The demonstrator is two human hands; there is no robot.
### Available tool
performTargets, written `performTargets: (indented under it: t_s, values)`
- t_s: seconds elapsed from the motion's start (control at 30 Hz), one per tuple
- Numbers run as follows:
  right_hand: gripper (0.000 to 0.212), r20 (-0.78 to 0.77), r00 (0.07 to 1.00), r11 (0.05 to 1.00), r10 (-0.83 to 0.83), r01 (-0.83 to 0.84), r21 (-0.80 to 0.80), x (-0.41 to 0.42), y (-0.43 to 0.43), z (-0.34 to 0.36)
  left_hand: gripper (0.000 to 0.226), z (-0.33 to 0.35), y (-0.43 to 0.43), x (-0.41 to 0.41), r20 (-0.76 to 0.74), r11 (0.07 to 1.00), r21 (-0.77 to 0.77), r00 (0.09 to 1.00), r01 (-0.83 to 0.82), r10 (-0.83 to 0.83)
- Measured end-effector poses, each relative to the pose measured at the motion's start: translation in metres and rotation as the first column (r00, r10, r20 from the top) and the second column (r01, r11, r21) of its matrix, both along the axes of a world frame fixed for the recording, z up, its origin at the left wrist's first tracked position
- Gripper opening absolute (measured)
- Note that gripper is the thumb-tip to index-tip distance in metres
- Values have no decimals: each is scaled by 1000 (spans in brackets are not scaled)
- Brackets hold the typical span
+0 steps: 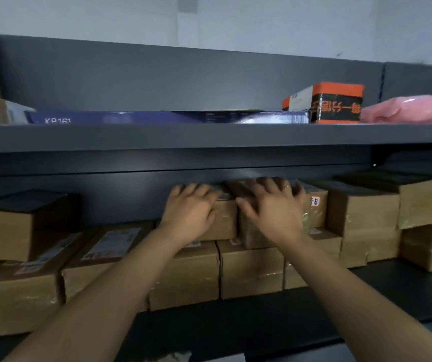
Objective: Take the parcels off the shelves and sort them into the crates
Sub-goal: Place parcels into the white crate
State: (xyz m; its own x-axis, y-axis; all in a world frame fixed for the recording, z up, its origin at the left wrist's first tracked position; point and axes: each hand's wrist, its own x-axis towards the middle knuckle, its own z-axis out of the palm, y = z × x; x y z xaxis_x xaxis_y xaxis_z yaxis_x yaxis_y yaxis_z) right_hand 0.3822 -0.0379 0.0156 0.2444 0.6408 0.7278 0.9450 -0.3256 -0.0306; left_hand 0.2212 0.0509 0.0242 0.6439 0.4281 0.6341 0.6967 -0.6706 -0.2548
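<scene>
One camera on my head faces straight ahead, close to the dark grey metal shelving, its upper board crossing above mid-frame.

Pale blue-grey wall, darker rectangular patch near its top, small dark mark at right

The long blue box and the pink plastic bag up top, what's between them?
An orange, black and white cardboard box stands between them in the head view.

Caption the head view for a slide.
Left hand and right hand rest atop two taped brown cardboard parcels stacked on the lower tier of the dark grey metal shelf.
</scene>
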Motion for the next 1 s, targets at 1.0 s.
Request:
performTargets:
  t_s: [1.0]
  values:
    - [86, -865, 320, 916, 386, -18, 402, 32, -16, 7, 82, -20, 0, 32, 885, 734, -410, 432, 542, 175]
